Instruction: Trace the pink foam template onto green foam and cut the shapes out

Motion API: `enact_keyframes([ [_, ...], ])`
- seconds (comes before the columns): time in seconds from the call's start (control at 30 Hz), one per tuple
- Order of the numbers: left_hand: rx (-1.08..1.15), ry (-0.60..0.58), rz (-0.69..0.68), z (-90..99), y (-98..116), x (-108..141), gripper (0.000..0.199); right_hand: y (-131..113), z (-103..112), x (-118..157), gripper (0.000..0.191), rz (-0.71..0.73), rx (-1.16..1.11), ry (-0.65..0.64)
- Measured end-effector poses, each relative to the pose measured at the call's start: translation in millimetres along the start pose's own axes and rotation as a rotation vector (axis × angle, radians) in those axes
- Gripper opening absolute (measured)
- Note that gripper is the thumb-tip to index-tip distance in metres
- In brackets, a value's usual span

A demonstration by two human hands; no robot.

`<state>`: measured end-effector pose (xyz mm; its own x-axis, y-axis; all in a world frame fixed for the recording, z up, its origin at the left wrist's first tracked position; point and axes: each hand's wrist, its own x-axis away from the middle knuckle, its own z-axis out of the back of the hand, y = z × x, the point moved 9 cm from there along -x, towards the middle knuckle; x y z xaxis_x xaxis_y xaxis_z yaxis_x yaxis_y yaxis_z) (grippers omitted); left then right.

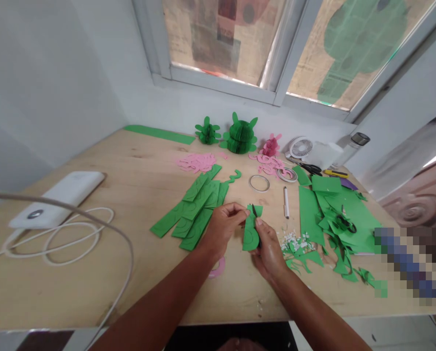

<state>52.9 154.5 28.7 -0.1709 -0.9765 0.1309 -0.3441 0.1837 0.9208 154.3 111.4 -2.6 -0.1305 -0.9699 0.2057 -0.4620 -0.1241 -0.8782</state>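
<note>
Near the front middle of the table, my left hand [223, 223] pinches the upper edge of a green paper piece [251, 236] with a drawn curve on it. My right hand [271, 246] is closed around small dark scissors, mostly hidden by the fingers; their blades [254, 210] cross the top of the paper. Left of the paper lies a pile of green paper strips [192, 209] marked with curves. A wavy green cutout [235, 176] is behind it. A pink paper ring [218, 267] lies partly under my left forearm.
Green scraps [340, 243] and white bits [296, 242] lie on the right, with a white pen [286, 202] and tape rolls [259, 183] behind. Paper figures [242, 136] and a small fan [300, 146] stand along the wall. A cable [130, 253] loops beside a white power bank [62, 197].
</note>
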Motion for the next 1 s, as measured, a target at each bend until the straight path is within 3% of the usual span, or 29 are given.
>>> enact_keyframes([
  [0.5, -0.076, -0.119, 0.041, 3.4, 7.3, -5.4, 0.019, 3.5, -5.8, 1.3, 0.05, -0.041, 0.034, -0.098],
  [1.0, -0.118, -0.192, 0.047, 10.6, -1.1, -17.8, 0.017, 3.3, -9.7, 3.4, 0.049, -0.028, 0.09, -0.146],
])
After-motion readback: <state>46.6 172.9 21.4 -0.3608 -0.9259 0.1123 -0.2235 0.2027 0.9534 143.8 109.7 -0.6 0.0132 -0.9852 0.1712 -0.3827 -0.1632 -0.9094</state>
